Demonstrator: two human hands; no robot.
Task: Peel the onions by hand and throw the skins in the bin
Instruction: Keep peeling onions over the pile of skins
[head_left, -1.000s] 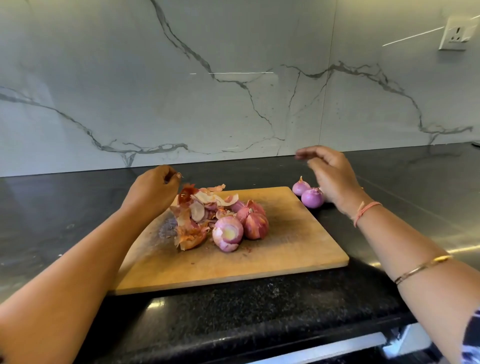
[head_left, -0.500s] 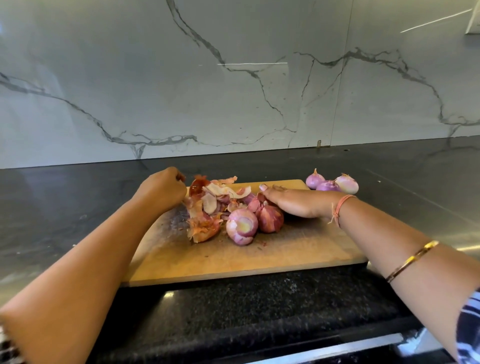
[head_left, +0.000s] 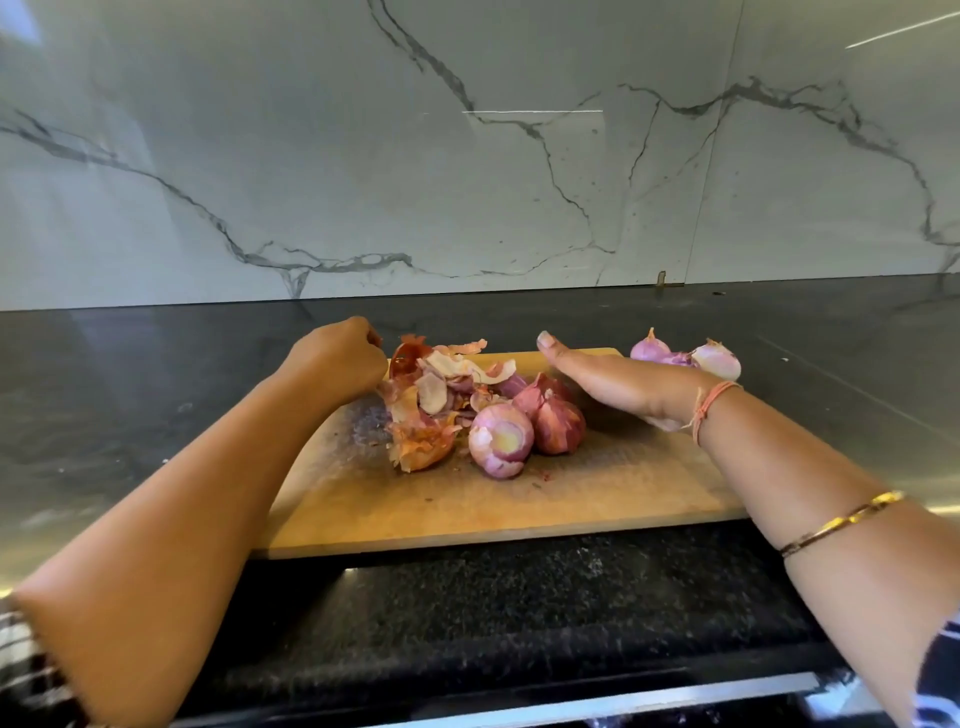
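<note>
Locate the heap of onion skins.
In the head view, the skin heap lies left on the cutting board, beside the left hand, onions against its right.

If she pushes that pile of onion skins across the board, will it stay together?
Probably not neatly. The onion skins look thin, curled and loosely heaped, so likely light and floppy, apt to scatter. The wooden board looks flat, so they should slide easily. Small flakes already lie loose there, so bits may stay behind.

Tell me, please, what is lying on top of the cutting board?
A heap of onion skins, a partly peeled onion and unpeeled onions lie on the cutting board. The right hand hides the board beneath it.
</note>
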